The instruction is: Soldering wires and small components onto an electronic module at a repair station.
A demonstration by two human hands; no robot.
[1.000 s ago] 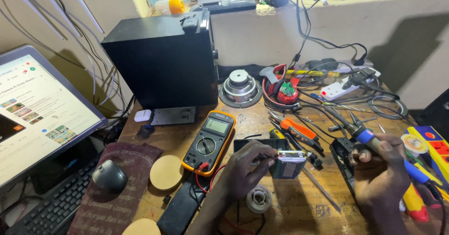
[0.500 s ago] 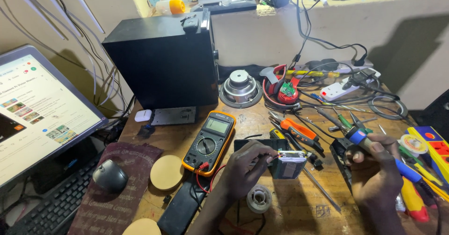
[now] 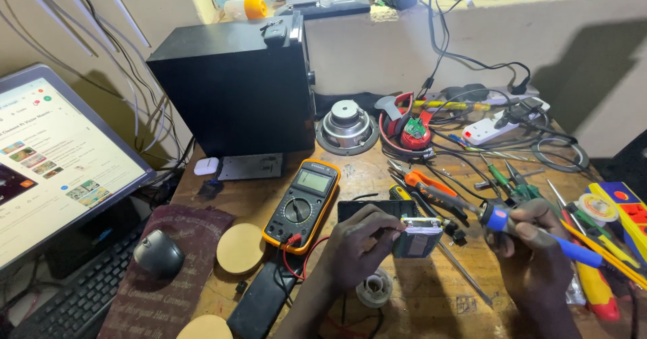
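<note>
Wooden surface (image 3: 418,305) crowded with tools; we see bare room only near the front. Beside the speaker (image 3: 236,89) and meter (image 3: 301,204), our left hand (image 3: 360,248) pinches a small module (image 3: 416,238) by its edges, probably light and fragile. Our right hand (image 3: 532,241) grips the iron (image 3: 532,231), its tip at the module.

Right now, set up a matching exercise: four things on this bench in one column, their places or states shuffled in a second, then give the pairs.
Things:
1. multimeter
2. soldering iron
3. small module
4. mouse

Places or states:
A. on the dark red mat beside the keyboard
B. gripped in the right hand
C. lying flat in front of the black speaker box
D. pinched in the left hand

Pairs: 1-C, 2-B, 3-D, 4-A
</note>
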